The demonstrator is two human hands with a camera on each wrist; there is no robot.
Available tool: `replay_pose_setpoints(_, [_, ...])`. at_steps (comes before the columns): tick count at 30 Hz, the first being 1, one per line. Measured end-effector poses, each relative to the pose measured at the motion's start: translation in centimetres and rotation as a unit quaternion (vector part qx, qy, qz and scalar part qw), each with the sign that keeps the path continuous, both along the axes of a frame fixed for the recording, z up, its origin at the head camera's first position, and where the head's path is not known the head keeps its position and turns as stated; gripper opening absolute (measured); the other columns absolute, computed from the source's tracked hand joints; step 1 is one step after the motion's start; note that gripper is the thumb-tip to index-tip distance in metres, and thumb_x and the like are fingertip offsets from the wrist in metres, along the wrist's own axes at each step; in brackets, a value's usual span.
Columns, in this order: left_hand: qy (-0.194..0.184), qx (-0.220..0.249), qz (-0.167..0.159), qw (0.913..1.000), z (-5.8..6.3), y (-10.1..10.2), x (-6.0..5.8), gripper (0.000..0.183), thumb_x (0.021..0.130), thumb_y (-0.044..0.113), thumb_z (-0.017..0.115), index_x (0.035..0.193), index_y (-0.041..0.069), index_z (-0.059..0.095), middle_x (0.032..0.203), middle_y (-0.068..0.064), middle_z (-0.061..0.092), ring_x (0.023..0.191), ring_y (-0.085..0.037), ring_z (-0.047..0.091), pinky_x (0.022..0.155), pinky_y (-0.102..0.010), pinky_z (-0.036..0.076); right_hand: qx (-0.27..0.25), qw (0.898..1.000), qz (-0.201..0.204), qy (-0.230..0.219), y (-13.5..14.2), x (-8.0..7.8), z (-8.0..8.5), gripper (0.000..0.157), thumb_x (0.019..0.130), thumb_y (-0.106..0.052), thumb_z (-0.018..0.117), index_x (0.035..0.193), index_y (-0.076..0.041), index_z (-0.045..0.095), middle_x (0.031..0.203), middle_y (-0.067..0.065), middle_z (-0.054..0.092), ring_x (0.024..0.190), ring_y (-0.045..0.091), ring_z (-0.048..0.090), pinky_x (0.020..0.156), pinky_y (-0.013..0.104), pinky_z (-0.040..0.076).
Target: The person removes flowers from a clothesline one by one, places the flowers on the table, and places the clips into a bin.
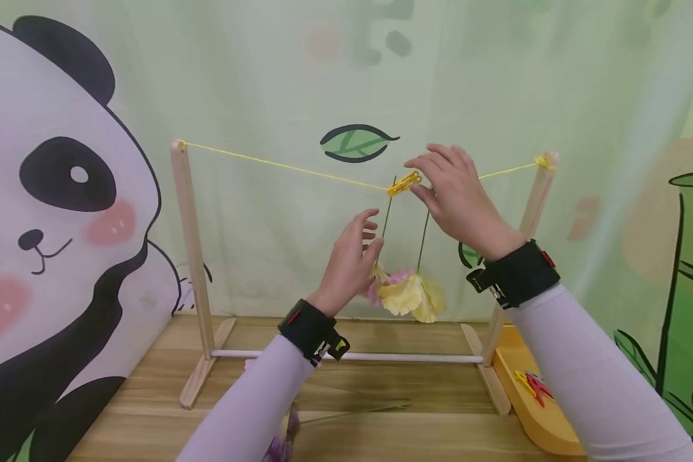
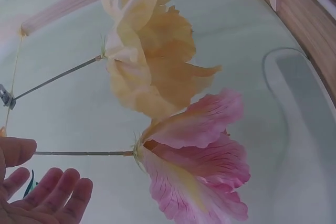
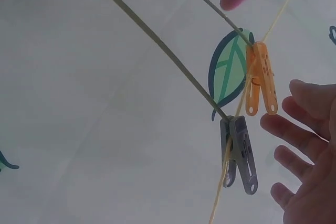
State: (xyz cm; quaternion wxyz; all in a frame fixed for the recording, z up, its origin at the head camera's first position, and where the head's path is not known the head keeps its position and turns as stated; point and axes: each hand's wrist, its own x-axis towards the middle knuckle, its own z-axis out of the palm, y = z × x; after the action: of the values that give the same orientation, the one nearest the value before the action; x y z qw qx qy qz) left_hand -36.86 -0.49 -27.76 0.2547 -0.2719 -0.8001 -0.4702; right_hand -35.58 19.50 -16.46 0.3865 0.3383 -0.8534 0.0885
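Note:
My right hand (image 1: pixel 456 192) is beside a yellow clothespin (image 1: pixel 404 183); the right wrist view shows its fingers spread and apart from that clothespin (image 3: pixel 260 80). A stem and the yellow string (image 1: pixel 283 168) are in the clothespin's bite. A grey clothespin (image 3: pixel 239 153) clips a second stem to the string; my right hand hides it in the head view. From these stems hang a yellow flower (image 2: pixel 152 51) and a pink flower (image 2: pixel 199 156), blossoms downward. My left hand (image 1: pixel 349 260), fingers loosely bent and holding nothing, is next to the pink flower's stem (image 2: pixel 84 153).
The string spans two wooden posts (image 1: pixel 192 256) on feet, joined by a white bar (image 1: pixel 410 357). At the right, a yellow tray (image 1: pixel 545 423) holds several coloured clothespins (image 1: pixel 534 386). A green stem (image 1: pixel 358 410) and purple petals (image 1: pixel 277 449) lie on the wooden table near my left forearm.

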Motion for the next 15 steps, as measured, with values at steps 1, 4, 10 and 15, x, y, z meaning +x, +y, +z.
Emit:
replay_pose_setpoints(1, [-0.002, -0.001, 0.0, 1.0, 0.1, 0.1, -0.1, 0.05, 0.106, 0.009, 0.06, 0.154, 0.009, 0.043, 0.133, -0.018, 0.061, 0.12, -0.028, 0.063, 0.102, -0.042, 0.054, 0.0, 1.0, -0.003, -0.006, 0.0, 0.0, 0.1, 0.034, 0.102, -0.009, 0.067, 0.134, 0.001, 0.062, 0.136, 0.022, 0.062, 0.146, 0.041, 0.038, 0.125, 0.055, 0.016])
replay_pose_setpoints(4, [-0.008, -0.002, -0.002, 1.0, 0.3, 0.3, -0.3, 0.05, 0.106, 0.009, 0.059, 0.154, 0.009, 0.043, 0.132, -0.017, 0.061, 0.119, -0.028, 0.063, 0.102, -0.043, 0.054, 0.001, 1.0, -0.01, -0.025, 0.0, -0.2, 0.4, 0.034, 0.103, -0.01, 0.066, 0.135, 0.001, 0.062, 0.136, 0.022, 0.063, 0.146, 0.041, 0.038, 0.125, 0.055, 0.015])
replay_pose_setpoints(10, [-0.023, -0.012, -0.003, 0.9997, 0.5, 0.7, -0.8, 0.049, 0.107, 0.009, 0.058, 0.153, 0.013, 0.043, 0.127, -0.014, 0.067, 0.116, -0.027, 0.067, 0.099, -0.043, 0.055, 0.025, 0.997, -0.027, -0.062, -0.3, -0.4, 0.9, 0.032, 0.104, -0.011, 0.064, 0.133, 0.001, 0.064, 0.133, 0.021, 0.064, 0.144, 0.041, 0.039, 0.123, 0.054, 0.017])
replay_pose_setpoints(15, [-0.02, -0.015, 0.002, 0.9997, 0.2, 0.9, -1.0, 0.047, 0.107, 0.008, 0.058, 0.152, 0.016, 0.045, 0.116, -0.013, 0.072, 0.104, -0.026, 0.07, 0.091, -0.041, 0.058, 0.042, 0.995, -0.041, -0.079, -0.7, -0.6, 1.3, 0.025, 0.104, -0.008, 0.063, 0.126, 0.003, 0.069, 0.121, 0.021, 0.068, 0.13, 0.042, 0.047, 0.117, 0.056, 0.025])
